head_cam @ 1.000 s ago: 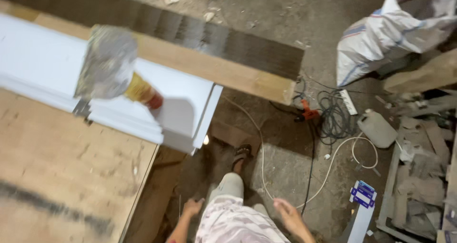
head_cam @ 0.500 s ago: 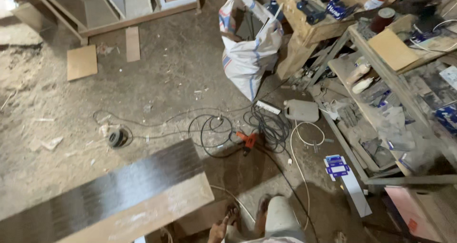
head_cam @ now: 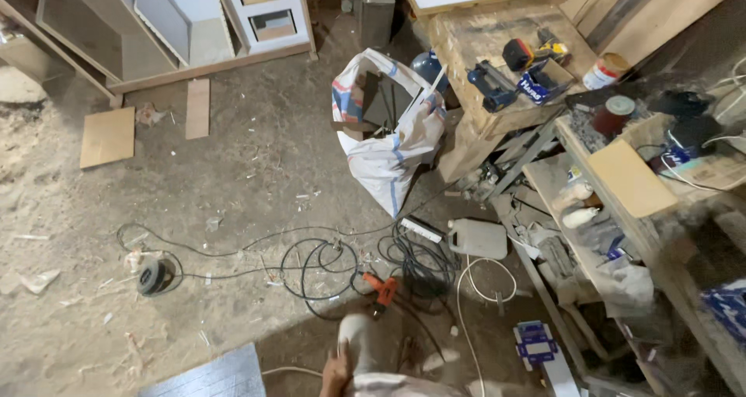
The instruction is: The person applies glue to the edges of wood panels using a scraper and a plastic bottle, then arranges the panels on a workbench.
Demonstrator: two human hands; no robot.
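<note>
hand (head_cam: 336, 375) at bottom edge, empty, resting on pale trouser knee (head_cam: 359, 343), finger spread unclear | other hand out of view | nearest: orange power tool (head_cam: 384, 288) among tangled cables (head_cam: 311, 269) on dusty floor (head_cam: 233, 172), untouched | progress: nothing gripped

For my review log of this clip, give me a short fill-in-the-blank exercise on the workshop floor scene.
1. The woven sack on the floor is mostly ____ in colour.
2. The tangled black cables lie on the ____.
3. The orange tool lies among the ____.
4. The one hand in view holds ____.

Missing words: white; floor; cables; nothing
</note>
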